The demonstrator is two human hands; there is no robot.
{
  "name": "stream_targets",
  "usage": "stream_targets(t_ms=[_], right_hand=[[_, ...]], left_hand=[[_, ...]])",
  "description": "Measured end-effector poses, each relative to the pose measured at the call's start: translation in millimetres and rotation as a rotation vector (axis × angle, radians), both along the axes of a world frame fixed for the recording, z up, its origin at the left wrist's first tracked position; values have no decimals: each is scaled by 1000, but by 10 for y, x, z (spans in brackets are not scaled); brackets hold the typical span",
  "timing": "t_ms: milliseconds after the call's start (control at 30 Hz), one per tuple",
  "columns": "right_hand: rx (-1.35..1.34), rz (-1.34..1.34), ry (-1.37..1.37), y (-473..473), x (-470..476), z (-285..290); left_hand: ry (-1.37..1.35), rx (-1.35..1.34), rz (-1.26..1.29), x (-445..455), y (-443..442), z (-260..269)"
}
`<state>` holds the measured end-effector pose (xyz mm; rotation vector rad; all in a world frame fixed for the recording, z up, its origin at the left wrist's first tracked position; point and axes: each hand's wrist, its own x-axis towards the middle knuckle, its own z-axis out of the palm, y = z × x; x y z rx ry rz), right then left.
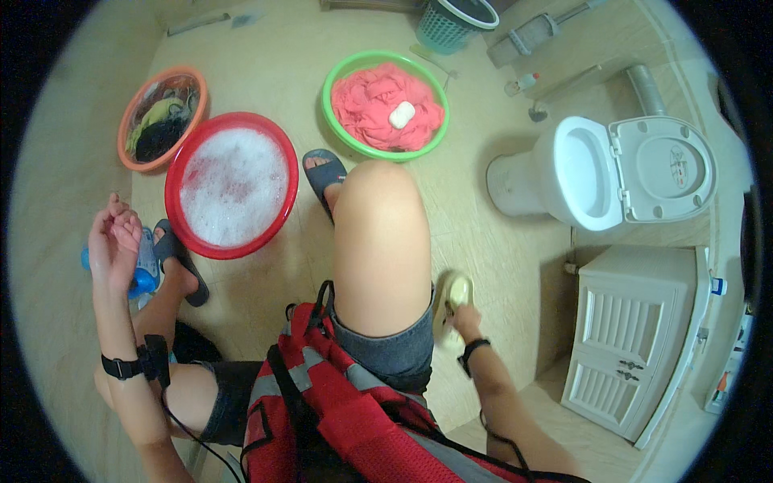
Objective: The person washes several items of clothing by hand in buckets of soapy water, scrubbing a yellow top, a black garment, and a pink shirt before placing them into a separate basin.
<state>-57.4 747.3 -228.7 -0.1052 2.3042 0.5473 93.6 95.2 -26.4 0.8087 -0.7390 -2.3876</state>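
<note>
My left hand (116,241) is raised at the left, palm up with curled fingers and nothing seen in it, above a blue-capped bottle (142,281). My right hand (466,321) reaches down at the right of my knee and grips a pale yellow shoe (458,290); its fingers are partly blurred. A red basin (292,199) full of white suds (235,181) stands on the floor before me. Beyond my knee, a green basin (327,108) holds pink-red cloth (374,90) with a white bar of soap (401,115) on top.
An orange basin (122,136) with dark and yellow-green cloth touches the red basin. At the right stand a white toilet (525,181) with its lid raised and a white cabinet (628,338). A teal plastic basket (447,30) stands at the far wall. My slippered feet flank the red basin.
</note>
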Motion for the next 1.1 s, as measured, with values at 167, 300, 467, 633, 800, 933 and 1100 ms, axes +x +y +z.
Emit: stream_targets(t_ms=[167,300,467,633,800,933,1100], right_hand=[[13,-319,-113,110,605,-152],[-295,-175,26,-92,-26,-357],[-1007,-77,425,-1498,-1557,150],[-1246,272,616,-2811,-2689,295],[-773,322,723,-3398,-3215,55],[-642,90,548,-3578,-3342,-188],[-783,2,526,-3278,-3705,-604]], left_hand=[[-1,33,-56,-32,-59,-149],[-53,34,-23,-168,18,-115],[-101,29,-20,-252,98,-91],[-120,-1,-33,-300,50,-93],[-244,-4,49,-555,-12,90],[-241,24,68,-483,-251,-62],[-192,55,58,-596,-480,-90]])
